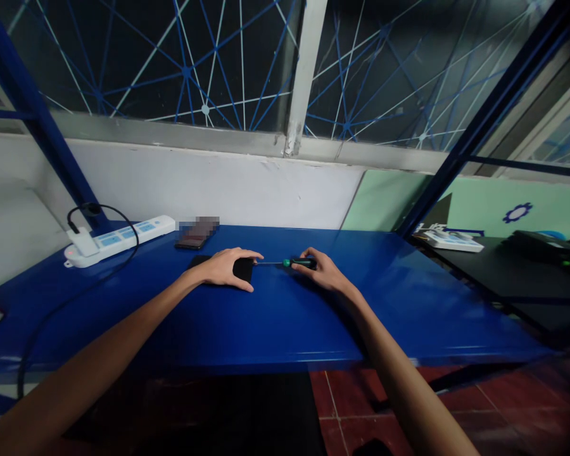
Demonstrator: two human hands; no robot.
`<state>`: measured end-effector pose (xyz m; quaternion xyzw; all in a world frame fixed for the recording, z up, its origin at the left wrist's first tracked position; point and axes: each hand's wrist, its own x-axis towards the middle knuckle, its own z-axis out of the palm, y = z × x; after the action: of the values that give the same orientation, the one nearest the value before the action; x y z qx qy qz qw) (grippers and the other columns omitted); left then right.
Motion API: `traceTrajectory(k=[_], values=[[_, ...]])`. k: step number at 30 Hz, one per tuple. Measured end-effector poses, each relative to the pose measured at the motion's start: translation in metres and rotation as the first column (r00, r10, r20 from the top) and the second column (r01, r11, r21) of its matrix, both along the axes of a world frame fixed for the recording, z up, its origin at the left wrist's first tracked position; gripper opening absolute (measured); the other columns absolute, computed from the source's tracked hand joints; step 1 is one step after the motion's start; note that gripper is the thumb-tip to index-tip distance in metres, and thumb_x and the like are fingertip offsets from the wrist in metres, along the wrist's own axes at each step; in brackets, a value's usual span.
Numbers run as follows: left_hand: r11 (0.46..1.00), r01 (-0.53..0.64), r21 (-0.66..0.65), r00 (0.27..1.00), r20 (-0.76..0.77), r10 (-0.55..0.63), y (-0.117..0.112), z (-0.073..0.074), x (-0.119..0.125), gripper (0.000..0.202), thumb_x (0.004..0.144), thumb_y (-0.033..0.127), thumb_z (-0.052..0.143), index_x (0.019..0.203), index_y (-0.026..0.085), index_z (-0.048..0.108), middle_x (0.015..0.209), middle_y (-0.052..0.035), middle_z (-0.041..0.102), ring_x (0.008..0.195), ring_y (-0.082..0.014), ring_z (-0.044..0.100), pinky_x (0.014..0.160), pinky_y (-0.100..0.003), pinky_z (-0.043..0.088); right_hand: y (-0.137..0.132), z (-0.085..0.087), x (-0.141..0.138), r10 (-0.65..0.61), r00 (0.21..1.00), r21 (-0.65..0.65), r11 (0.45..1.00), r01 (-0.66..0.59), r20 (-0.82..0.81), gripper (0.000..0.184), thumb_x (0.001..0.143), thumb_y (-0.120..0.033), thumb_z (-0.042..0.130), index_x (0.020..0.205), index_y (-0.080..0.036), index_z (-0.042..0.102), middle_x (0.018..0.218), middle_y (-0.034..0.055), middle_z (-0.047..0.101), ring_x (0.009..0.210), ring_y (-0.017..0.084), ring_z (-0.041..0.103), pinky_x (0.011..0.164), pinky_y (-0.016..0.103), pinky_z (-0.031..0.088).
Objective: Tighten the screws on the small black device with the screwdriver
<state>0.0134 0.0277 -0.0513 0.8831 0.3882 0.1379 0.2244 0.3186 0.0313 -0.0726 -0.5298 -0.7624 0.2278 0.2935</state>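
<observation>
A flat black device (243,270) lies on the blue table (285,316). My left hand (225,268) rests over it, fingers curved around its edges, holding it down. My right hand (322,269) is closed around the green-and-black handle of a small screwdriver (294,262). The thin metal shaft points left and its tip meets the right edge of the black device near my left fingertips.
A white power strip (118,239) with a plugged-in charger and black cable sits at the back left. A dark phone (192,241) lies behind my left hand. To the right stands a black table (503,278) with a white box and dark items.
</observation>
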Motion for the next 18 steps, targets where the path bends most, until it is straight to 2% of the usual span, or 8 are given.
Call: traceTrajectory(k=[3,5,9,12,16,18], values=[[1.0,-0.001,-0.008,1.0,0.008,0.001,0.0002,-0.001,-0.0001,0.083,0.068,0.06,0.078,0.14,0.034,0.048,0.13,-0.0056,0.063,0.121,-0.0328,0.052,0.098,-0.044,0.038,-0.0029,0.0044,-0.0035,-0.036,0.998,0.005,0.999,0.036,0.054,0.052,0.084,-0.068,0.049,0.072,-0.018,0.059,0.063,0.0002,0.053,0.06,0.015,0.045,0.056,0.028,0.029],[1.0,0.001,-0.008,1.0,0.013,-0.001,0.0004,-0.0016,-0.0002,0.083,0.068,0.061,0.077,0.141,0.033,0.048,0.13,-0.0066,0.063,0.122,-0.0331,0.051,0.098,-0.045,0.038,-0.0049,0.0062,-0.0053,-0.026,0.998,0.003,1.0,0.026,0.051,0.052,0.085,-0.067,0.047,0.074,-0.018,0.06,0.062,0.0004,0.053,0.06,0.015,0.044,0.055,0.028,0.029],[1.0,0.003,0.007,1.0,0.017,-0.003,0.001,-0.002,-0.0002,0.083,0.068,0.061,0.077,0.14,0.033,0.048,0.13,-0.0064,0.063,0.12,-0.0323,0.053,0.098,-0.045,0.038,-0.0054,0.0045,-0.0047,0.049,0.994,0.0,0.999,-0.049,-0.093,0.042,0.078,-0.059,0.062,0.093,-0.02,0.057,0.07,-0.0007,0.058,0.061,0.014,0.046,0.057,0.027,0.033],[1.0,0.001,0.004,1.0,0.016,-0.001,0.001,-0.0016,0.0001,0.083,0.067,0.062,0.077,0.14,0.033,0.048,0.13,-0.0068,0.063,0.12,-0.0326,0.053,0.099,-0.046,0.037,-0.0047,0.0031,-0.0039,0.034,0.991,-0.02,0.999,-0.036,-0.129,0.04,0.075,-0.057,0.066,0.087,-0.021,0.055,0.065,-0.0016,0.055,0.058,0.014,0.046,0.055,0.027,0.033],[1.0,0.001,-0.005,1.0,0.019,-0.001,0.0004,-0.0007,0.0004,0.084,0.068,0.062,0.076,0.141,0.032,0.048,0.13,-0.0077,0.063,0.12,-0.033,0.053,0.098,-0.046,0.037,-0.0057,0.0054,-0.0065,-0.033,0.999,-0.02,0.999,0.033,-0.008,0.048,0.084,-0.064,0.051,0.072,-0.019,0.059,0.057,0.0006,0.051,0.056,0.015,0.046,0.053,0.028,0.03],[1.0,0.001,0.002,1.0,0.016,-0.001,0.0005,-0.0007,0.0005,0.082,0.068,0.062,0.076,0.14,0.033,0.048,0.13,-0.0073,0.063,0.121,-0.0333,0.053,0.099,-0.047,0.037,-0.0057,0.0058,-0.0072,-0.034,0.998,0.0,0.999,0.034,0.044,0.05,0.087,-0.063,0.045,0.073,-0.018,0.061,0.06,0.0021,0.054,0.059,0.016,0.047,0.054,0.029,0.03]])
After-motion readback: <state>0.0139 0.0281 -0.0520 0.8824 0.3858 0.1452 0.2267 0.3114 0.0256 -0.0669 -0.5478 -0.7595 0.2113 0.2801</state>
